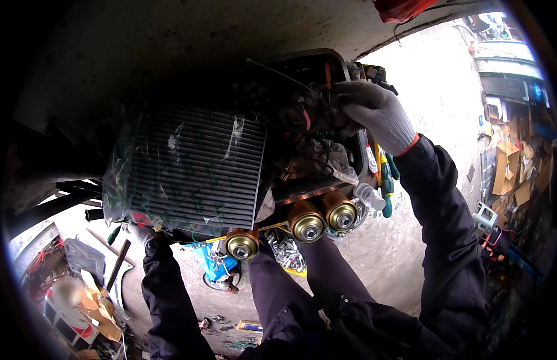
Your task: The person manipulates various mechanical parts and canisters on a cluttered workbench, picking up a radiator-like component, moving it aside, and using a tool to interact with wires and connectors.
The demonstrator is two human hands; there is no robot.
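- Three brass-coloured metal spray cans point(306, 223) lie side by side, bottoms toward the camera, under the edge of the black open toolbox point(332, 60).
- The gloved left hand point(141, 233) grasps the lower corner of the dark pleated filter in clear plastic wrap point(191, 168).
- Farther off, the gloved right hand point(377, 111) reaches into the toolbox clutter, fingers curled; what they clasp cannot be told.

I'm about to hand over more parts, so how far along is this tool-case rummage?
Done: a pleated filter in clear wrap is already out and lies across the open tool case, steadied at its lower corner by the gloved left hand. In hand: the gloved right hand digs among wires at the case's far end. Left: three gold spray cans and screwdrivers remain untouched in the case.
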